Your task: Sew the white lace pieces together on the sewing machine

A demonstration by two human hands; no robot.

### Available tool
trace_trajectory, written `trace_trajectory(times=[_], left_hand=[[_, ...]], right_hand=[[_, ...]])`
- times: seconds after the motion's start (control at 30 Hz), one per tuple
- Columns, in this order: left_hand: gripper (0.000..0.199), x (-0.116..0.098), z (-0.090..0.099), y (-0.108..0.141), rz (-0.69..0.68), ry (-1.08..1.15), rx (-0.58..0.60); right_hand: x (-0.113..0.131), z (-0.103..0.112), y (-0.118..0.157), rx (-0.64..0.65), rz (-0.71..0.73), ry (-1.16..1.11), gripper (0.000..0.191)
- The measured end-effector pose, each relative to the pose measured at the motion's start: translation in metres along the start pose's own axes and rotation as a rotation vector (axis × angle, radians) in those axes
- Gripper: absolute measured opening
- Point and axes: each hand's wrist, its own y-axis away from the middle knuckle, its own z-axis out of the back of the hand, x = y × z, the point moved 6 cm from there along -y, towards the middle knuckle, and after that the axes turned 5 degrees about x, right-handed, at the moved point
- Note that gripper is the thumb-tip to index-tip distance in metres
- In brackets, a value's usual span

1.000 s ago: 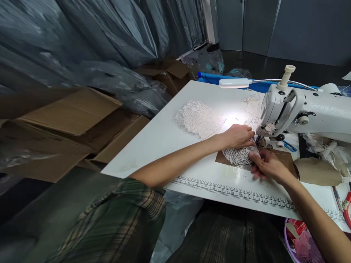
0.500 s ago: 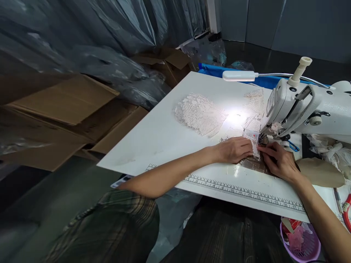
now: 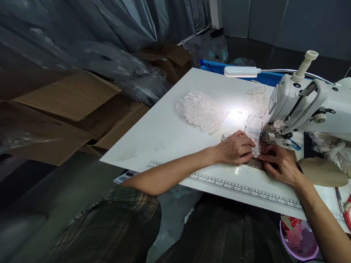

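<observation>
At the needle of a white sewing machine (image 3: 298,106), a strip of white lace (image 3: 255,149) lies over the metal bed plate (image 3: 256,164). My left hand (image 3: 237,148) rests on the lace from the left, its fingers bent and pressed down on it. From the right, my right hand (image 3: 281,164) pinches the near end of the lace between thumb and forefinger, just in front of the presser foot. A heap of white lace pieces (image 3: 201,111) lies on the table to the left, and more lace (image 3: 256,100) spreads behind the needle.
A lamp (image 3: 242,71) lights the white table (image 3: 153,142), whose front edge carries a printed ruler. Red-handled scissors (image 3: 347,212) lie far right. Below hangs a purple basket (image 3: 304,248) of scraps. Cardboard boxes (image 3: 68,95) stand left, beside plastic sheeting.
My right fingertips have slid slightly toward me along the near end of the lace. My left hand's fingers have shifted and bent more. The whole view has tilted a little.
</observation>
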Motion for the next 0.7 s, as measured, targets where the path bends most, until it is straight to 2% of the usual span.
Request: trace_trajectory(times=[0.17, 0.37, 0.43, 0.57, 0.63, 0.7], left_hand=[[0.029, 0.002, -0.001, 0.001, 0.034, 0.033, 0.012], [0.031, 0.004, 0.004, 0.0, 0.122, -0.048, -0.091], [0.032, 0.007, -0.001, -0.001, 0.154, -0.07, -0.04], [0.037, 0.019, -0.009, -0.003, 0.175, -0.016, 0.133], [0.037, 0.023, -0.004, -0.002, 0.15, 0.013, 0.145], [0.035, 0.024, 0.006, 0.0, 0.094, 0.044, 0.093]], right_hand=[[-0.011, 0.007, 0.001, -0.068, -0.09, -0.154, 0.035], [-0.005, 0.0, -0.005, -0.034, -0.02, -0.071, 0.034], [-0.003, -0.002, -0.005, -0.038, -0.006, -0.048, 0.034], [-0.001, -0.004, -0.005, -0.05, -0.019, -0.004, 0.035], [0.0, -0.005, -0.005, -0.061, -0.035, 0.002, 0.035], [0.0, -0.004, -0.005, -0.069, -0.051, -0.029, 0.035]])
